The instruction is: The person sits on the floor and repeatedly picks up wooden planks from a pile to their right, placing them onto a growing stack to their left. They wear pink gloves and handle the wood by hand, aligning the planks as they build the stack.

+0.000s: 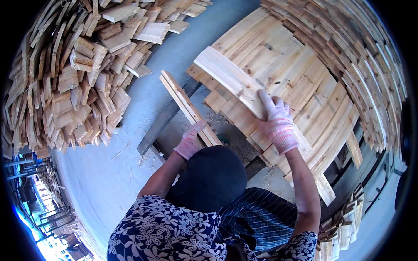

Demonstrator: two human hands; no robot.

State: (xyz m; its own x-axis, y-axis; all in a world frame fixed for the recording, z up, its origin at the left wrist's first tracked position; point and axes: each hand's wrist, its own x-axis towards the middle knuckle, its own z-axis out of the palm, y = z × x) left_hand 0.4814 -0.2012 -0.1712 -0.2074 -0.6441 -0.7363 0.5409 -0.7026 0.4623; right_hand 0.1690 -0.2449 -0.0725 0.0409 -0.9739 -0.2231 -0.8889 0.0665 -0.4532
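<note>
Our gloved right hand point(278, 126) has its grip clamped on the near end of a single pale plank point(228, 78), lifted aslant above the fanned layer of boards point(300, 78) at right; our gloved left hand point(190, 141) is closed around the lower end of a bundle of narrow slats point(185, 104), two or three by our count, angled up over the concrete floor point(130, 130). We judge the plank light and stiff, rough-sawn rather than slippery, prone to splinters, and best taken near one end with the fingers wrapped across its width, as here; the slats look thin enough to flex or slide apart unless squeezed together. Behind, at left, a loose heap of offcuts point(74, 74) runs to many dozens, too many to count, and one dark beam point(167, 115) lies on the floor.
</note>
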